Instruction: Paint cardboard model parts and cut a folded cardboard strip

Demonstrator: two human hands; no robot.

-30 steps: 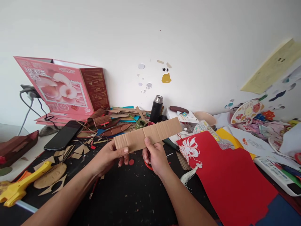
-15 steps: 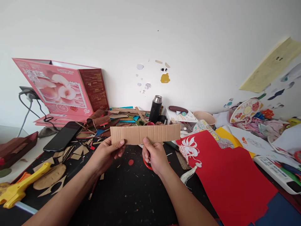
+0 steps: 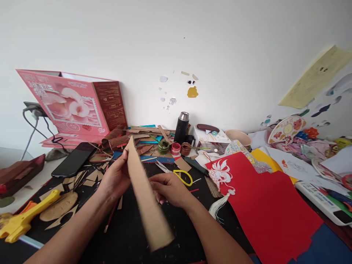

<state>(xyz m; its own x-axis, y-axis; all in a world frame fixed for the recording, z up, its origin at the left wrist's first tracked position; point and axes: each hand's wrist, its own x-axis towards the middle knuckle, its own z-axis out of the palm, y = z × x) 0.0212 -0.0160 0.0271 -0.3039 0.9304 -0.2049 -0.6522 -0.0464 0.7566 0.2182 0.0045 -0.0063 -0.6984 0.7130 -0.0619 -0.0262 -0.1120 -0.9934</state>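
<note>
A long strip of brown corrugated cardboard point(image 3: 143, 189) slants down toward me, its lower end smeared by motion. My left hand point(image 3: 115, 176) is closed on its upper left edge. Just right of the strip is my right hand point(image 3: 173, 189), fingers bent inward. Its fingertips are partly hidden at the strip's edge, so whatever they hold, if anything, does not show. Yellow-handled scissors point(image 3: 185, 178) lie behind the right hand, beside a small cardboard piece point(image 3: 183, 164).
Open paint pots point(image 3: 175, 148) and a black thermos point(image 3: 181, 127) stand at the back. Red paper point(image 3: 264, 201) covers the right side. A phone point(image 3: 73, 159), cardboard scraps point(image 3: 92, 176) and a yellow-handled tool point(image 3: 30, 216) lie left. A pink box point(image 3: 71, 102) leans against the wall.
The cardboard strip has turned from level to steeply slanted, its far end swinging down toward me. My right hand has come off its face and sits beside it. Scissors and paint pots are now uncovered.
</note>
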